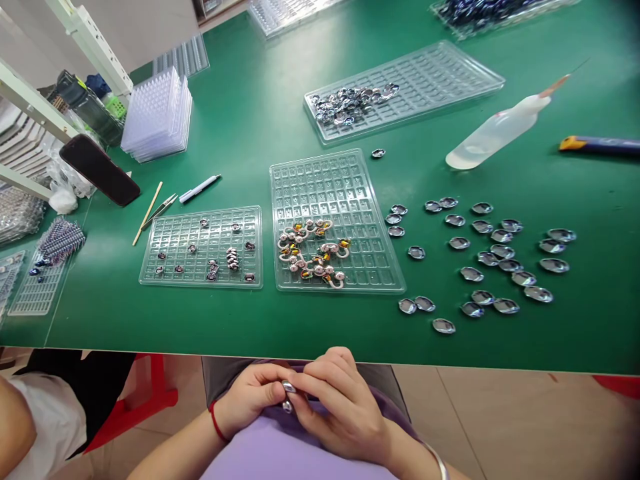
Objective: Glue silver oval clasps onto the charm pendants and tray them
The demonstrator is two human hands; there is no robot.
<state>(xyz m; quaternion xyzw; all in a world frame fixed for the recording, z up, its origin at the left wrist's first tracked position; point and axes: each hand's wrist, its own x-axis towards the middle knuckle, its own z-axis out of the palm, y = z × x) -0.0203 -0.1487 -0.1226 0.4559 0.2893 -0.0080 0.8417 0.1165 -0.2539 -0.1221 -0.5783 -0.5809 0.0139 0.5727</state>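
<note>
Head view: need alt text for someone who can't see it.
A person's left hand and right hand hold small silver pieces between their fingertips, in front of a green table. On it are clear gridded trays with small metallic parts, loose oval pieces scattered at picture right, and a translucent bottle.

Before the near edge of the green desk (345,327), the left hand (251,392) and the right hand (345,408) are together holding some small silvery pieces (289,387). On the desk, a clear tray (325,187) carries silver and amber ornaments (331,248), and to the right of it many loose oval pieces (471,274) are lying. Farther away there is a squeeze bottle (493,137), and on the left a dark phone (100,170) is near a stack of clear trays (156,117).
</note>
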